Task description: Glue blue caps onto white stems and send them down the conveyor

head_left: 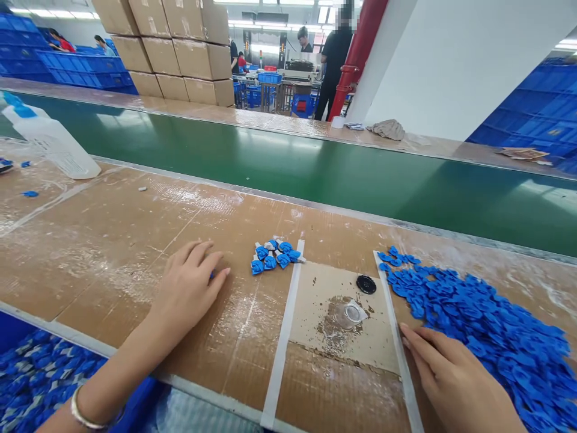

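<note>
My left hand [192, 279] rests low over the cardboard-covered table, palm down, its fingers apart and slightly bent. A speck of blue shows between its thumb and fingers; whether it is touched is hidden. My right hand [455, 370] is beside the left edge of a heap of small flat blue pieces [482, 319], thumb and fingertips pressed together. What they pinch, if anything, cannot be made out. Between the hands lie a small group of blue pieces with pale grey parts [270, 260], a small clear dish [353, 313] in a wet patch, and a black round disc [366, 284].
A white bottle with a blue top [54, 141] stands at the left. A green conveyor belt [270, 153] runs across behind the table. Below left is a blue bin [148, 400] holding many blue-and-grey pieces. Stacked cartons [180, 54] and a red pipe [356, 60] stand beyond; people work there.
</note>
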Motion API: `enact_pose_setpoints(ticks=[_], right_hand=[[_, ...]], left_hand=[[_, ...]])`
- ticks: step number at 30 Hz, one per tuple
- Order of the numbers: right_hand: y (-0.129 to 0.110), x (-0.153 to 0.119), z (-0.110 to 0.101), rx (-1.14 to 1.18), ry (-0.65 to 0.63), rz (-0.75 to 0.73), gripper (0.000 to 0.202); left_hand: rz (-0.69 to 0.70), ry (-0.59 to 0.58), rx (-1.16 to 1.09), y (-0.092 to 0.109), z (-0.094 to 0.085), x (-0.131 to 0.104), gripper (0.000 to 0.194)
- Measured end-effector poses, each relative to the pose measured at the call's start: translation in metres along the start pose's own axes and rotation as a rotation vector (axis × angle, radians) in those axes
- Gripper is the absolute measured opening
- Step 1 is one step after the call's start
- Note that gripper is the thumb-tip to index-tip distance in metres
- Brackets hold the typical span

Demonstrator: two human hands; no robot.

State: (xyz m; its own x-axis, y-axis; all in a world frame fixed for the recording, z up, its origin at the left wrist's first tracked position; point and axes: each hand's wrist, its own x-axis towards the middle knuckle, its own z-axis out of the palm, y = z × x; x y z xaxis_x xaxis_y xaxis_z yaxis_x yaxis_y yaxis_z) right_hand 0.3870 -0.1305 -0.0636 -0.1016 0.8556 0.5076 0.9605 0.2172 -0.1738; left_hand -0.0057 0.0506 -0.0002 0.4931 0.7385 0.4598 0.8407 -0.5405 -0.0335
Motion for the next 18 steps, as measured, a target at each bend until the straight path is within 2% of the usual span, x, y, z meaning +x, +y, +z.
enact_pose_setpoints(ticks=[3,5,7,9,14,18], right_hand=[[-0.011,-0.004,-0.005,-0.259,-0.120,-0.239,0.043],[-0.016,-0.004,-0.009,-0.319,-0.127,-0.318,0.044],[-0.018,-0.004,-0.013,-0.336,-0.126,-0.385,0.044],[-0.018,-0.003,-0.017,-0.350,-0.127,-0.424,0.044],[-0.017,0.001,-0.023,-0.366,-0.145,-0.480,0.044],[-0.022,0.010,-0.028,-0.392,-0.142,-0.391,0.049]], left_hand=[[0.230,-0.086,-0.110,0.007,0.002,0.013,0.028],[0.419,-0.168,-0.179,0.011,0.004,0.022,0.034],[0.541,-0.221,-0.206,0.011,0.008,0.030,0.037],[0.572,-0.248,-0.221,0.010,0.013,0.035,0.038],[0.534,-0.253,-0.226,0.006,0.018,0.037,0.033],[0.542,-0.239,-0.214,0.010,0.012,0.033,0.031]])
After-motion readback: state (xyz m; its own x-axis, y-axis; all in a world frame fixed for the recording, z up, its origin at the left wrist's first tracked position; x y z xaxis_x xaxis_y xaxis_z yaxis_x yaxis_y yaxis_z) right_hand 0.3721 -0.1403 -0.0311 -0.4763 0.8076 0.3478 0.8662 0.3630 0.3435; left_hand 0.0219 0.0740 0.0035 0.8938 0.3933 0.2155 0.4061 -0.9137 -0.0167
